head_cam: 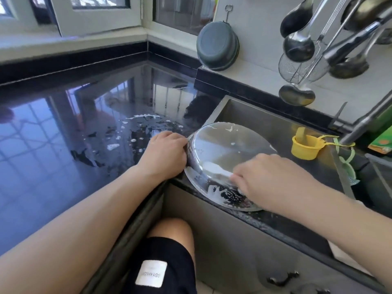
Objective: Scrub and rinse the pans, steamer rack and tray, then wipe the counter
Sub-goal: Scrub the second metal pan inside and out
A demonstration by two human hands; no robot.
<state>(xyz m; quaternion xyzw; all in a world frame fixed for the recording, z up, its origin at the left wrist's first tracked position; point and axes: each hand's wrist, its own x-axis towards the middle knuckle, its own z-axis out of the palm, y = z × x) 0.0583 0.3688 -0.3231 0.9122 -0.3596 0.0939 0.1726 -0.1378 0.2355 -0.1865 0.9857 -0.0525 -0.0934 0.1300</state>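
The left hand point(167, 153) is gripping the soapy pan point(224, 158), tilted over the sink's point(265, 115) edge; the right hand point(273, 179) is scrubbing, fingers hiding the scrubber. Suds may be loosening that grip.

Glossy black bench point(53, 158), daylight and window grid reflected in it. White-framed windows point(95, 13) along the far side, black upstand under the sill. White tiled wall point(258, 66) far right: grey bowl point(218, 47) hung on a hook, steel ladles point(299, 45) and a wire skimmer point(297, 68) beside it. Grey cabinet front point(233, 247) below with dark handles point(283, 279).
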